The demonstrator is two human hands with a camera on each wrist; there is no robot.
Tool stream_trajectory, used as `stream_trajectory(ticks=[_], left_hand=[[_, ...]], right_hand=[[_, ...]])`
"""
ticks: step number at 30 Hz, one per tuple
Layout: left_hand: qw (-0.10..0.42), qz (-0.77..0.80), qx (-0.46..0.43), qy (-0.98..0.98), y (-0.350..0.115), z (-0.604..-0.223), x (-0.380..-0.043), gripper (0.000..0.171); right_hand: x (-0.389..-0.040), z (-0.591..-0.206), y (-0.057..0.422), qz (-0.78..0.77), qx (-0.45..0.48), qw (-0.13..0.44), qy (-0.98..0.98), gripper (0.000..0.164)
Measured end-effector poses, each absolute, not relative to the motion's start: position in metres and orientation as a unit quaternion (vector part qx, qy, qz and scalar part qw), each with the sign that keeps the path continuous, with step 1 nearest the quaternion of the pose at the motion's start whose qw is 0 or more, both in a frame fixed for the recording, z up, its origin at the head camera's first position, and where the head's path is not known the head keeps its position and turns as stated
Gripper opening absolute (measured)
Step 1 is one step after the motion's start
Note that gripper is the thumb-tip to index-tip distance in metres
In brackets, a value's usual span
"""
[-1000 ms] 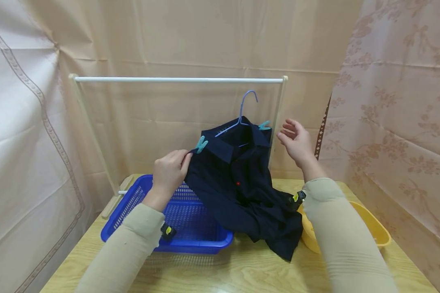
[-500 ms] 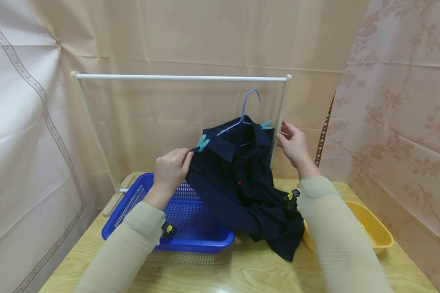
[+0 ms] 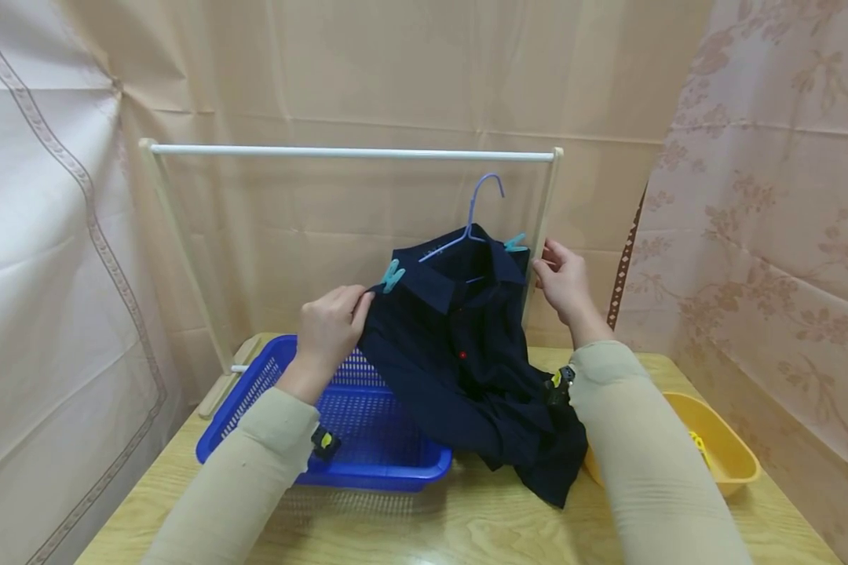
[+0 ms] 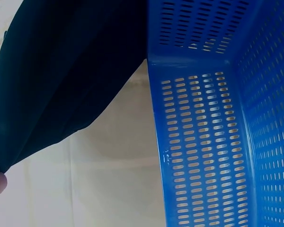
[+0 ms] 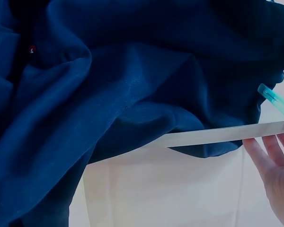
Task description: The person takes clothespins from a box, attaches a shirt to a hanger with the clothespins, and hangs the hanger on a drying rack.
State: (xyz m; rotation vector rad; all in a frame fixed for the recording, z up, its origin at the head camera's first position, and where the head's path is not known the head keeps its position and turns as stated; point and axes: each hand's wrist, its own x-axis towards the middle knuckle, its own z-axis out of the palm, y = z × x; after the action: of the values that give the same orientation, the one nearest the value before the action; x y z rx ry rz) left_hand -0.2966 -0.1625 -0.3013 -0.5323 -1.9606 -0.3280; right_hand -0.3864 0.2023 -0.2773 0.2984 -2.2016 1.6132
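Note:
A dark navy shirt (image 3: 452,353) with a red button is on a blue hanger (image 3: 471,212), whose hook stands a little below the white rod. One turquoise clothespin (image 3: 392,276) clips the left shoulder and another clothespin (image 3: 516,243) the right. My left hand (image 3: 328,326) pinches the shirt's fabric beside the left clothespin, stretching it outward. My right hand (image 3: 565,282) is at the right upright of the clothes rack (image 3: 353,151), thumb and fingers about the post, close beside the shirt's right shoulder. In the right wrist view the fingers (image 5: 270,153) meet the post.
A blue perforated basket (image 3: 367,475) stands on the wooden table (image 3: 466,534), partly under the shirt. At the right, behind my forearm, is a yellow bowl (image 3: 738,463) holding small yellow things. A cloth backdrop (image 3: 396,71) hangs behind the rack.
My right hand has come down and left from beside the rack to its right post. The left hand keeps its hold on the shirt, which has barely shifted.

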Motion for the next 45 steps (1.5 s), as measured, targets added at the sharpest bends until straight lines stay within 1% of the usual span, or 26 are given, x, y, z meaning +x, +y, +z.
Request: stream_trajectory(ticks=[5,11,22,31,39,45], left_hand=[[0.518,-0.139,-0.222,-0.814,-0.163,-0.3,-0.296,0.016],[0.536,-0.142,-0.223,-0.802,-0.163,-0.296,-0.296,0.015],[0.535,-0.146,-0.222,-0.802,-0.158,-0.28,-0.292,0.017],[0.551,-0.146,-0.221,-0.792,-0.155,-0.267,-0.293,0.018],[0.542,-0.149,-0.213,-0.799,-0.153,-0.257,-0.291,0.02],[0.545,-0.151,-0.211,-0.797,-0.151,-0.249,-0.29,0.02]], right_hand=[[-0.388,-0.278,0.202,0.582,0.107,0.199,-0.781,0.054],[-0.387,-0.278,0.201,0.579,0.106,0.2,-0.783,0.055],[-0.388,-0.279,0.203,0.588,0.103,0.194,-0.778,0.055],[-0.386,-0.279,0.202,0.593,0.1,0.194,-0.775,0.054],[-0.387,-0.278,0.202,0.598,0.1,0.189,-0.773,0.055],[-0.387,-0.278,0.203,0.597,0.101,0.192,-0.772,0.055]])
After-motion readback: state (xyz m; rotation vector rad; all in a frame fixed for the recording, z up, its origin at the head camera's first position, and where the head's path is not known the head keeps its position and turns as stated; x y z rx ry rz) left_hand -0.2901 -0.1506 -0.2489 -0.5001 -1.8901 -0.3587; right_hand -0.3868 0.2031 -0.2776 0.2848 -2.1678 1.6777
